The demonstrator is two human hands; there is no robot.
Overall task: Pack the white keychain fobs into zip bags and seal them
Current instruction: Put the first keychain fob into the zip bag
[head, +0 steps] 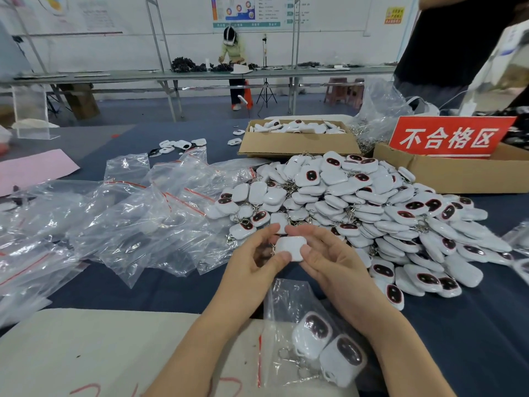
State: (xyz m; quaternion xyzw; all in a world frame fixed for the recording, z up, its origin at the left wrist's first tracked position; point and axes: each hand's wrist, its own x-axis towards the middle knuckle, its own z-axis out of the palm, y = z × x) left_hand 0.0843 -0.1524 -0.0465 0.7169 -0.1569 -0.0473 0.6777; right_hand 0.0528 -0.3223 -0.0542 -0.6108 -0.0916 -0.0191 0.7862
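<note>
Both my hands hold one white keychain fob [289,246] above the dark table, its plain white side up. My left hand [254,259] grips its left edge and my right hand [323,253] pinches its right edge with thumb and fingers. A large heap of white fobs [372,213] with dark oval faces lies right behind and to the right. In front of me lies a clear zip bag [289,302] with a red seal line, holding two fobs [329,345] and their rings. Several empty zip bags [128,219] spread over the left of the table.
A cardboard box [297,144] of fobs stands behind the heap. Another box [458,173] with a red sign [449,137] stands at the right. A beige cloth [100,353] covers the near edge; pink paper [31,170] lies far left. A person in dark clothes [446,38] stands at the right.
</note>
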